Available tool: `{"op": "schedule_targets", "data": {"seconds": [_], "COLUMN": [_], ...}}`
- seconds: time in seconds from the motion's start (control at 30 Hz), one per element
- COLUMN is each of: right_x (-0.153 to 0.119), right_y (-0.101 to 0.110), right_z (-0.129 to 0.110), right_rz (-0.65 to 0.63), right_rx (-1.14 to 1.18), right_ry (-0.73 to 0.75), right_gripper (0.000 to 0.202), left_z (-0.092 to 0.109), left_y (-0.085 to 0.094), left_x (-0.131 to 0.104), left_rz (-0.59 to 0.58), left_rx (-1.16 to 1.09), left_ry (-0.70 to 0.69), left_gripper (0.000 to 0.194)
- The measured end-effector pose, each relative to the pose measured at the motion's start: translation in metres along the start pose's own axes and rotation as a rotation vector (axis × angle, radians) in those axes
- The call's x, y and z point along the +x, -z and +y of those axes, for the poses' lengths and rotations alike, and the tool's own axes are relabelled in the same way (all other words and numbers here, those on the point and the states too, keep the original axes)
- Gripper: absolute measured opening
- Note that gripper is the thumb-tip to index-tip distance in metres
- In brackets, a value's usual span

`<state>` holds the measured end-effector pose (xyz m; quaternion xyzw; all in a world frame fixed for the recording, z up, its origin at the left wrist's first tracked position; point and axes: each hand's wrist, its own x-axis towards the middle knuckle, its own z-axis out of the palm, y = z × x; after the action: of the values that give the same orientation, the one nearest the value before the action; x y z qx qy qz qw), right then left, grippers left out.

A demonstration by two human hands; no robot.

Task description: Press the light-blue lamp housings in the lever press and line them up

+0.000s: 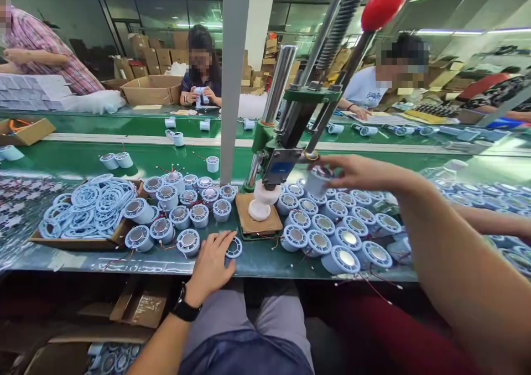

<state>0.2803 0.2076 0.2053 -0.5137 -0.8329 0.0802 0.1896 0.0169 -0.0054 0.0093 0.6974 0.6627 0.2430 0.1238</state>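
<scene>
With the brown square pad of the green-and-steel lever press as dial centre, the right hand, at 2 o'clock, grasps a light-blue cylindrical housing near its upper rim. Between 7 and 8 o'clock, the left hand lies palm-down over the green bench, fingers partly spread beside a light-blue round part; whether it grips that part cannot be told. Grouped light-blue cylindrical units stand at 3 and 9 o'clock, the latter group adjoining a brown cardboard tray of light-blue rings.
</scene>
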Motion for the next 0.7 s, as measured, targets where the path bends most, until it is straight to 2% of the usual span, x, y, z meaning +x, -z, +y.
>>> {"op": "schedule_targets", "data": {"seconds": [0.07,0.13,0.2,0.3,0.37,0.43,0.53,0.6,0.7], "right_x": [-0.044,-0.086,-0.118,-0.136,-0.140,-0.145,-0.159,-0.167,-0.170], "right_y": [-0.001,-0.023,-0.057,-0.111,-0.136,-0.155,-0.180,-0.199,-0.224], "right_z": [-0.001,-0.010,-0.025,-0.044,-0.050,-0.053,-0.057,-0.064,-0.077], "right_rz": [-0.300,-0.471,-0.519,-0.535,-0.462,-0.308,0.002,0.167,0.249], "right_rx": [0.068,0.134,0.193,0.276,0.352,0.455,0.588,0.638,0.711], "right_ry": [0.245,0.436,0.506,0.555,0.569,0.527,0.320,0.191,0.145], "right_gripper": [0.037,0.044,0.051,0.053,0.049,0.047,0.051,0.056,0.056], "left_z": [0.002,0.004,0.004,-0.001,-0.004,-0.004,0.005,0.017,0.037], "left_y": [-0.001,-0.002,-0.002,-0.003,-0.003,-0.004,-0.001,0.003,0.010], "left_x": [0.000,0.000,0.000,0.000,-0.002,-0.007,-0.017,-0.021,-0.015], "left_rz": [0.022,0.054,0.063,0.034,0.059,0.141,0.257,0.266,0.225], "left_rx": [0.009,0.021,0.033,0.022,-0.027,-0.137,-0.318,-0.369,-0.318], "left_ry": [0.024,0.056,0.051,-0.035,-0.044,0.013,0.116,0.124,0.069], "left_gripper": [0.061,0.064,0.072,0.070,0.062,0.056,0.059,0.065,0.071]}}
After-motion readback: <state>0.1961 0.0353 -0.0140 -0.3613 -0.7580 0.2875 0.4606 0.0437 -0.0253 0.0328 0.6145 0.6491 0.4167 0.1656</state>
